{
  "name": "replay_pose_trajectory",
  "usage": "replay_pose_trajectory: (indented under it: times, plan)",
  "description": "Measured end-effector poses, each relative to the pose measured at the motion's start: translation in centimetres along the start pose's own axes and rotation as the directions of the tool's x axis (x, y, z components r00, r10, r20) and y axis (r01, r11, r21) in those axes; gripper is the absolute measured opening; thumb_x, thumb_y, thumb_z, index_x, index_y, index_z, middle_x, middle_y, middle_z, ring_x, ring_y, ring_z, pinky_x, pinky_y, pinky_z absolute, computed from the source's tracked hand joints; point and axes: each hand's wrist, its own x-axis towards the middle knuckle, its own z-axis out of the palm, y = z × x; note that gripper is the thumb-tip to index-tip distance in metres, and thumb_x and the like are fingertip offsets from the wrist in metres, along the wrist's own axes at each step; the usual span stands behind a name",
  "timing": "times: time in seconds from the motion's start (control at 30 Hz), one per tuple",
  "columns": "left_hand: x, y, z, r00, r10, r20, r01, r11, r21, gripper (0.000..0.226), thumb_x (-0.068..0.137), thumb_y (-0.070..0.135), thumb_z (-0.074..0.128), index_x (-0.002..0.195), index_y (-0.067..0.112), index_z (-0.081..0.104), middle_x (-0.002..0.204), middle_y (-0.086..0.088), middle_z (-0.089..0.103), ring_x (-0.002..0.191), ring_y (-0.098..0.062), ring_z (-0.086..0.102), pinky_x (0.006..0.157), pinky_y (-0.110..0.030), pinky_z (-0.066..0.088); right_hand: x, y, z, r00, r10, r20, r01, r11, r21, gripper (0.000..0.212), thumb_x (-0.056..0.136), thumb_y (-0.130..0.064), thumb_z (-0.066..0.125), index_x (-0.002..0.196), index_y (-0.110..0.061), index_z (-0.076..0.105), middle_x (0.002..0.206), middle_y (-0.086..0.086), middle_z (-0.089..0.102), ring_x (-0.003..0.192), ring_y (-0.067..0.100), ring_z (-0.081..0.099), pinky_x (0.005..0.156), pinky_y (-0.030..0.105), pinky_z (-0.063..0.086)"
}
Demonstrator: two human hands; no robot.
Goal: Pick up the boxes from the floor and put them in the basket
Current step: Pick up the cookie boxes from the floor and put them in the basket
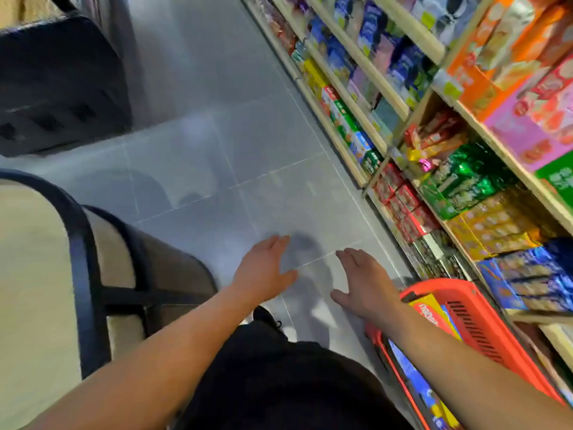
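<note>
Head view: basket (483, 324) (boxes half-hidden)

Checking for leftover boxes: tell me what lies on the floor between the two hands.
Nothing: in the head view, only bare grey tile and shadow shows between the left hand and right hand.

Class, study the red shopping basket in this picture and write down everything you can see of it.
The red basket sits on the grey tiled floor at lower right, close beside the shelves. It looks like moulded plastic, with a thick rim and slotted vents in its wall. Inside lie boxes: a yellow one with a red label near the top and blue ones lower down. The person's right forearm crosses over its near side and hides part of it; whether the arm touches it cannot be told. No handle is clearly visible.
</note>
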Motion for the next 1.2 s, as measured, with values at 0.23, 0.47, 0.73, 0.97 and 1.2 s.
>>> replay_pose_trajectory:
  times: [0.23, 0.47, 0.73, 0.97, 1.2]
  plan:
    - [0.2, -12.7, -8.0, 0.963, -0.178, -0.202, 0.174, 0.984, -0.040, 0.081, 0.086, 0.049, 0.060, 0.152, 0.021, 0.022, 0.158, -0.006, 0.023, 0.144, -0.024, 0.024, 0.116, -0.034, 0.023, 12.2, -13.0, -3.2, 0.964, -0.254, 0.079, 0.263, 0.956, -0.132, 0.086, 0.083, -0.050, 0.062, 0.153, -0.020, 0.023, 0.156, 0.001, 0.028, 0.144, 0.026, 0.023, 0.120, 0.035, 0.020]
    - [2.7, -20.7, -13.2, 0.865, -0.417, -0.279, 0.340, 0.896, -0.285, 0.083, 0.085, 0.050, 0.060, 0.152, 0.020, 0.022, 0.158, -0.007, 0.025, 0.144, -0.023, 0.024, 0.118, -0.035, 0.022, 24.3, -22.9, -5.8, 0.872, -0.441, 0.215, 0.486, 0.832, -0.267, 0.087, 0.083, -0.049, 0.060, 0.154, -0.021, 0.018, 0.159, 0.001, 0.021, 0.147, 0.027, 0.017, 0.121, 0.037, 0.016]
    - [9.4, -29.2, -21.3, 0.688, -0.647, -0.327, 0.512, 0.753, -0.413, 0.081, 0.085, 0.048, 0.061, 0.151, 0.017, 0.024, 0.157, -0.007, 0.027, 0.144, -0.022, 0.024, 0.117, -0.033, 0.019, 40.8, -33.4, -9.5, 0.732, -0.602, 0.319, 0.681, 0.664, -0.310, 0.086, 0.083, -0.050, 0.059, 0.154, -0.024, 0.018, 0.157, -0.001, 0.023, 0.145, 0.025, 0.021, 0.119, 0.035, 0.020]
    - [14.6, -33.6, -29.2, 0.474, -0.839, -0.269, 0.565, 0.524, -0.638, 0.079, 0.087, 0.046, 0.059, 0.152, 0.018, 0.023, 0.157, -0.005, 0.025, 0.145, -0.019, 0.022, 0.117, -0.031, 0.018, 53.0, -43.6, -14.3, 0.565, -0.695, 0.445, 0.825, 0.473, -0.310, 0.085, 0.086, -0.052, 0.058, 0.154, -0.022, 0.018, 0.159, 0.000, 0.022, 0.144, 0.023, 0.021, 0.115, 0.032, 0.022]
    - [16.4, -40.7, -34.3, 0.183, -0.966, -0.185, 0.452, 0.249, -0.857, 0.076, 0.088, 0.044, 0.060, 0.151, 0.018, 0.026, 0.156, -0.003, 0.028, 0.144, -0.017, 0.024, 0.115, -0.030, 0.021, 60.8, -56.3, -14.5, 0.354, -0.743, 0.568, 0.932, 0.231, -0.278, 0.085, 0.087, -0.050, 0.060, 0.154, -0.024, 0.016, 0.160, -0.002, 0.020, 0.146, 0.023, 0.019, 0.115, 0.037, 0.027]
